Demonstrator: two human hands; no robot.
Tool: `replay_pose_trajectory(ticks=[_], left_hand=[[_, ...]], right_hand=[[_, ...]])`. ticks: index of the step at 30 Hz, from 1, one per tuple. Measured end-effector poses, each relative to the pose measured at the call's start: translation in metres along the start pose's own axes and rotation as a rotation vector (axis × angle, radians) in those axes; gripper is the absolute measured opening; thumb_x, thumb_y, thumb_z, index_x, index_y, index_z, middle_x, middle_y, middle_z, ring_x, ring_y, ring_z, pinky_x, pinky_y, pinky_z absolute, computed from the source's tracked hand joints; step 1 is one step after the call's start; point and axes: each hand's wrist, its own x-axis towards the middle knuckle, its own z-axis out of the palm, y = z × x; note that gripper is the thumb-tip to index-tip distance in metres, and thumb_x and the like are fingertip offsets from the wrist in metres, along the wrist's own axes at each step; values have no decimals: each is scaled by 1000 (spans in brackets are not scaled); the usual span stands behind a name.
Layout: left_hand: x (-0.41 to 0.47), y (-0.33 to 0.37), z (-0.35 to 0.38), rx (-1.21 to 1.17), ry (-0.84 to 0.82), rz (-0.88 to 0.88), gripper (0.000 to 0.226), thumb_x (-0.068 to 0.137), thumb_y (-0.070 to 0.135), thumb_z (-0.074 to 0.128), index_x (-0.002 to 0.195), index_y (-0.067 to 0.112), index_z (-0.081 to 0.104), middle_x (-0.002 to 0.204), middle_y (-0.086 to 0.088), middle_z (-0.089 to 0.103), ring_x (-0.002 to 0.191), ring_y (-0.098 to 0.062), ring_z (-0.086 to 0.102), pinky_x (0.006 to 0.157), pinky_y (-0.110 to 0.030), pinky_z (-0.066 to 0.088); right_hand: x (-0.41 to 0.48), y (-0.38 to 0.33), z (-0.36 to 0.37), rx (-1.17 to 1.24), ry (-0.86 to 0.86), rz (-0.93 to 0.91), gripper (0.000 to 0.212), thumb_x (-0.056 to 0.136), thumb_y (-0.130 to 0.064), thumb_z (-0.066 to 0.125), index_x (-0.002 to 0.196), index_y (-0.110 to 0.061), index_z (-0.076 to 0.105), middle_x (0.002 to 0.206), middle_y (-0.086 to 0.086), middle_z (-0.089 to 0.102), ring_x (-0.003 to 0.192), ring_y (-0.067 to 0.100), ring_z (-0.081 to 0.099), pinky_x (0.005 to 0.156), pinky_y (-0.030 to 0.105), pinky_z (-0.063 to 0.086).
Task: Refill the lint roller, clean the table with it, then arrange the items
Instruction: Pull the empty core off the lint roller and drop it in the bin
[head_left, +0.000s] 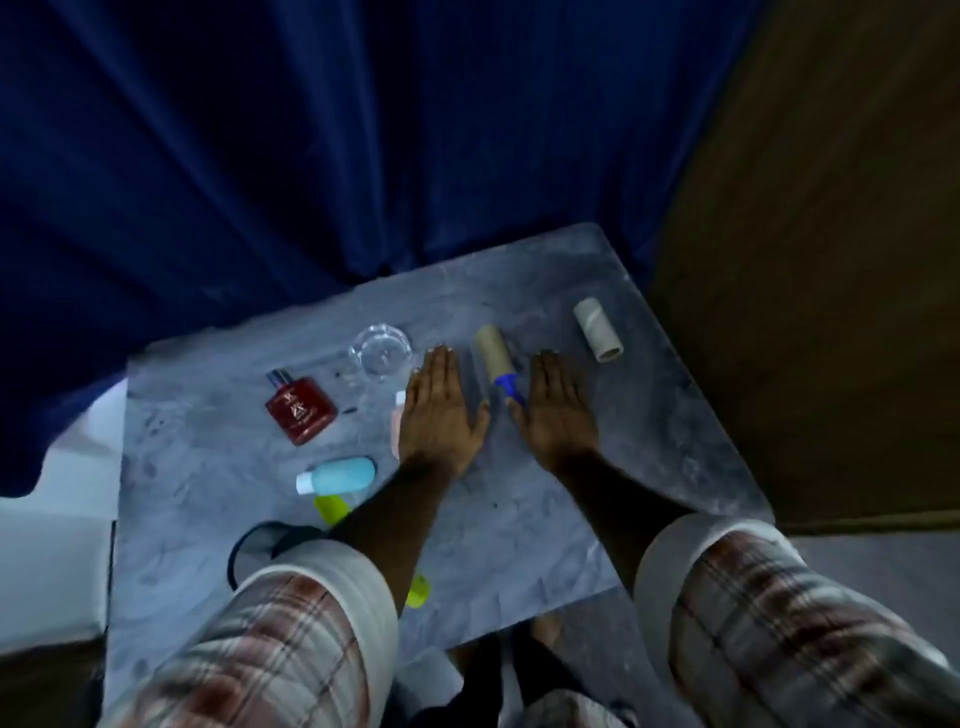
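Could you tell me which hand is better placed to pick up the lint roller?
The right hand: its thumb lies beside the blue handle of the lint roller with the brown cardboard tube, while the left hand rests flat, slightly farther away.

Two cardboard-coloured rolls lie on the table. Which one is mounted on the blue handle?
The roll between the two hands, beside the right hand, with the blue handle at its near end. The other tube lies apart, toward the table's far right corner, with no handle.
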Motion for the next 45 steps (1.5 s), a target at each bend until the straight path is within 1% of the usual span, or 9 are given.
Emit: replay_pose_trajectory(ticks=[8,16,23,27,31,33,39,42,45], left_hand=[[0,0,31,13,-48,-16,82,99,52,38,153,-8,44,158,-30,47,147,-42,49,122,-52,41],[8,5,38,-147,-37,-106,78,98,50,38,154,-4,46,154,-30,52,143,-45,53,121,-57,42],[3,6,22,-756,25,-450,83,86,47,57,154,1,45,152,-17,56,139,-31,55,123,-33,34],[-7,6,-11,-1329,110,-765,93,74,43,78,155,23,37,144,-14,61,105,-18,68,99,-47,57],[-29,-3,-52,-1553,177,-850,68,96,23,78,152,24,40,119,-8,73,98,-20,75,72,-36,65],[-45,-11,-68,-1559,278,-865,65,88,29,83,143,15,49,106,-5,75,90,-19,77,70,-38,65],[-96,-33,-108,-1585,542,-919,51,90,25,80,130,-3,64,112,-16,76,87,-18,78,66,-32,63],[-125,-47,-124,-1623,677,-977,66,81,32,82,130,-8,62,110,-22,74,91,-22,77,70,-33,63],[-156,-62,-135,-1621,780,-1002,52,85,34,88,115,-2,66,92,-19,63,78,-19,72,69,-34,61]], right_hand=[[3,0,12,-65,-204,50,52,90,-50,50,120,-8,58,114,18,62,102,37,61,85,45,49],[18,0,19,-56,-258,71,37,81,-39,61,110,-16,63,106,10,65,99,33,61,83,41,46],[22,0,0,158,-199,67,31,90,-37,51,111,-18,63,111,9,63,106,34,58,90,44,46],[18,-11,-29,337,-166,-99,28,95,-35,50,111,-18,65,109,7,63,103,33,58,92,47,47],[16,-36,-61,390,-136,-283,23,97,-30,53,114,-18,64,110,6,63,103,30,59,90,46,49],[17,-51,-75,388,-121,-392,23,97,-27,56,115,-16,64,111,5,62,100,31,59,89,46,48],[19,-108,-105,394,-133,-685,26,95,-21,58,119,-16,67,112,2,64,99,28,57,87,42,43],[15,-138,-113,417,-149,-813,25,100,-22,52,118,-16,67,111,2,64,98,29,58,90,42,43],[6,-167,-122,418,-175,-910,25,104,-24,47,119,-18,65,110,-1,63,99,27,56,92,42,41]])
